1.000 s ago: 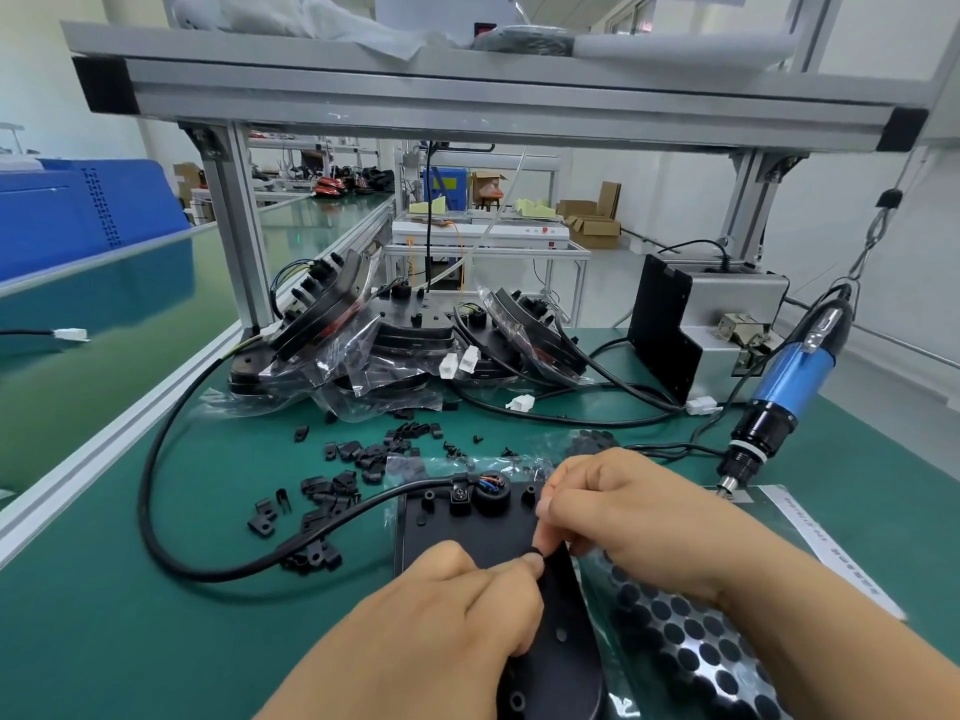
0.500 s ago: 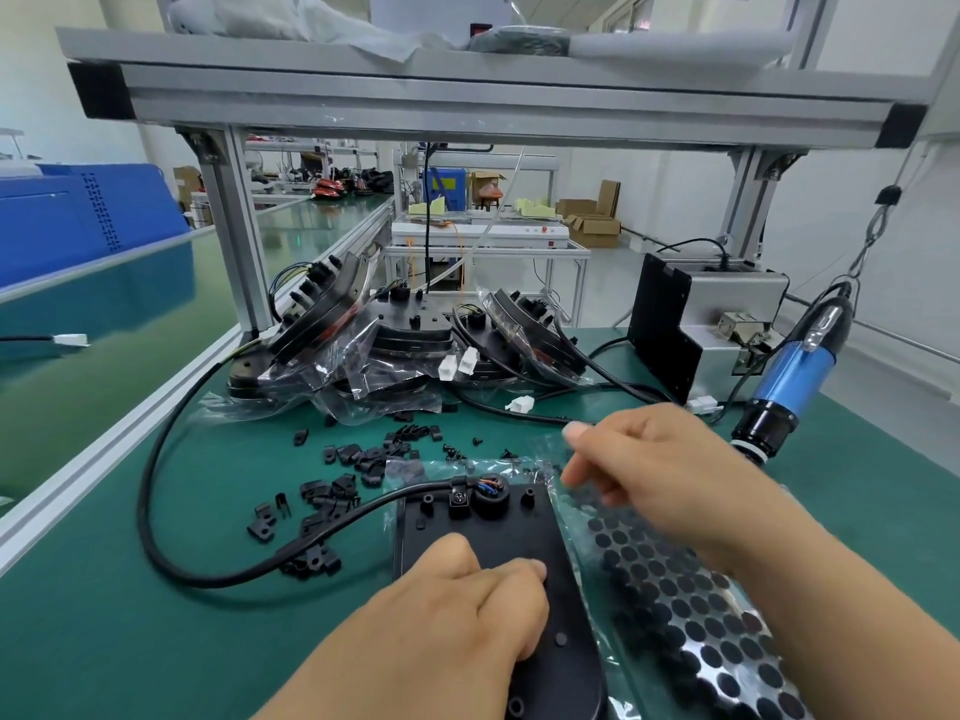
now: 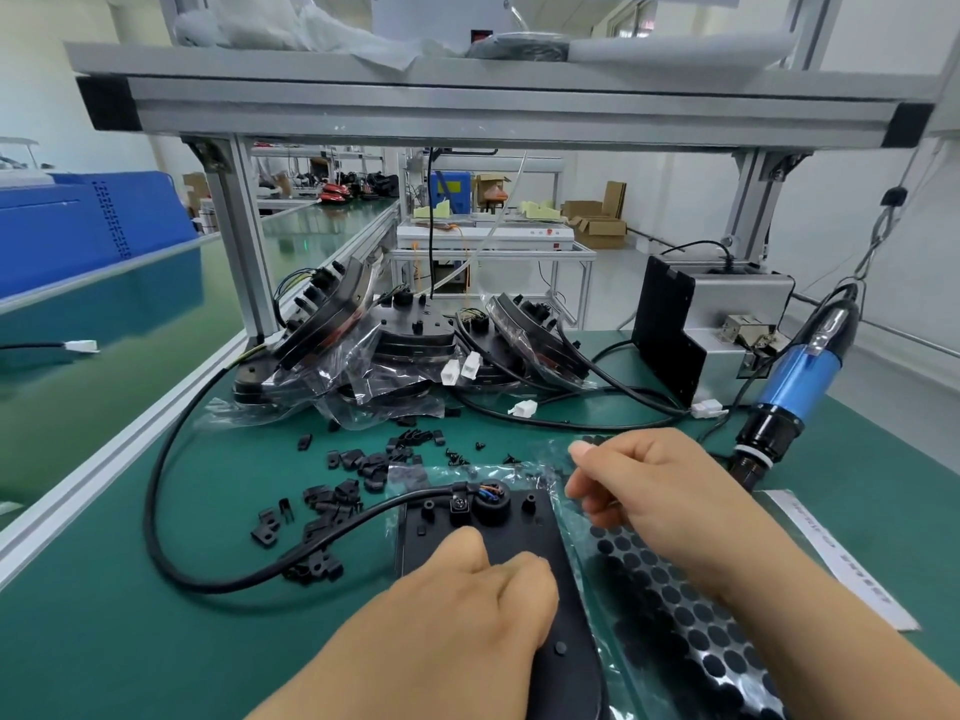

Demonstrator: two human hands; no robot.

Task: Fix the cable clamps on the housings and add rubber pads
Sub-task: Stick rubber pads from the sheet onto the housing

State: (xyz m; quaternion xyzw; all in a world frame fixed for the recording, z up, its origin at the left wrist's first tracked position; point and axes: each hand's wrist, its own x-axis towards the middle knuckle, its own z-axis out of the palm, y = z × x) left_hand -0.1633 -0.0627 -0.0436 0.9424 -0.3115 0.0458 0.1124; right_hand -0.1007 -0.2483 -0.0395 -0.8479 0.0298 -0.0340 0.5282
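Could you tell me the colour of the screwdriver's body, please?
Blue screwdriver body, black ends; head view.

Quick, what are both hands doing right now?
Left hand: fingers curled, resting on the housing, nothing visibly held.
Right hand: curled over the rubber pad sheet; pinching a pad cannot be told.

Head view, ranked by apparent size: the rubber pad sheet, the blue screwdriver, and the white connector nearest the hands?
1. rubber pad sheet: largest, though it lies closest to the camera, which inflates it.
2. blue screwdriver.
3. white connector: plainly smallest.
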